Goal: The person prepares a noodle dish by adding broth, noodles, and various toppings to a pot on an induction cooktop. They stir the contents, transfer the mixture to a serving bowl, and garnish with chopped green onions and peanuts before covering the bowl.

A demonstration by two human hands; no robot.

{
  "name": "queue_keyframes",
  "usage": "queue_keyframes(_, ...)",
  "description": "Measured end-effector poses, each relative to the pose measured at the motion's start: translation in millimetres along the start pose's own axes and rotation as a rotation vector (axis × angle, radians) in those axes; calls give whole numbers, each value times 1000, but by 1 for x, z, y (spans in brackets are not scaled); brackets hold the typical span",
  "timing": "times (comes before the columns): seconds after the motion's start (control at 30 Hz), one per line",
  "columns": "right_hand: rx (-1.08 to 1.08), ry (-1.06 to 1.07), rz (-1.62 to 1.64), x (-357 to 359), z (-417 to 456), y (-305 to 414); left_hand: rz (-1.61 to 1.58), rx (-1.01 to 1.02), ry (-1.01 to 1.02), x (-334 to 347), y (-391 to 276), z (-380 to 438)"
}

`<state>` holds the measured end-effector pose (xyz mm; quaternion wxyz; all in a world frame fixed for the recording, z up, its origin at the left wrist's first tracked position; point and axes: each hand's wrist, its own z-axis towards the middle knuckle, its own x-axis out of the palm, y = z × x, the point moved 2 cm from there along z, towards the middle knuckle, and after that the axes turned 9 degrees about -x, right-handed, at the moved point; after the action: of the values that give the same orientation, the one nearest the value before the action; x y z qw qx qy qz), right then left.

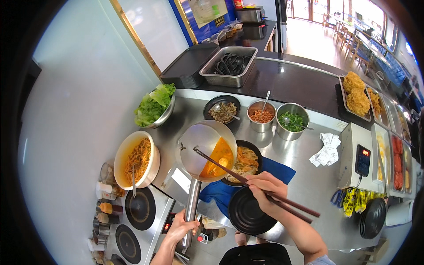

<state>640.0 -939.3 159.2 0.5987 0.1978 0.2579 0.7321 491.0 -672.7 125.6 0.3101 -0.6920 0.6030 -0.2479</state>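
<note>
My left hand (182, 225) grips the metal handle of a steel saucepan (198, 135), which is tilted to the right over a black bowl (260, 155). Orange broth (219, 159) with a pale lump lies along the pan's right side. In my right hand (270, 192) is a pair of dark wooden chopsticks (228, 170), their tips inside the pan near a small dark scrap. Noodles (246, 162) and browned pieces fill the black bowl, partly hidden by the pan. The bowl stands on a blue cloth (278, 172), with a black ridged plate (250, 210) below it.
Lettuce in a steel bowl (165, 116), a white tub of noodles (154, 165), and a black bowl of diced topping (208, 102) stand around. Steel pots of peanuts (261, 127) and chopped green onion (288, 134) are behind. Induction hobs (140, 208) lie left, paper slips (326, 150) right.
</note>
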Motion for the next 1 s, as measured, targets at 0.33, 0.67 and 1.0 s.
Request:
queue_keyframes(0.33,-116,254,2,-3,-3,7,-19,2,34,0,2,3)
queue_keyframes(0.67,-110,298,-86,-9,-3,11,5,5,11,-3,7,10)
queue_keyframes(1.0,-40,348,-68,-23,-11,2,99,45,-93,-3,9,19)
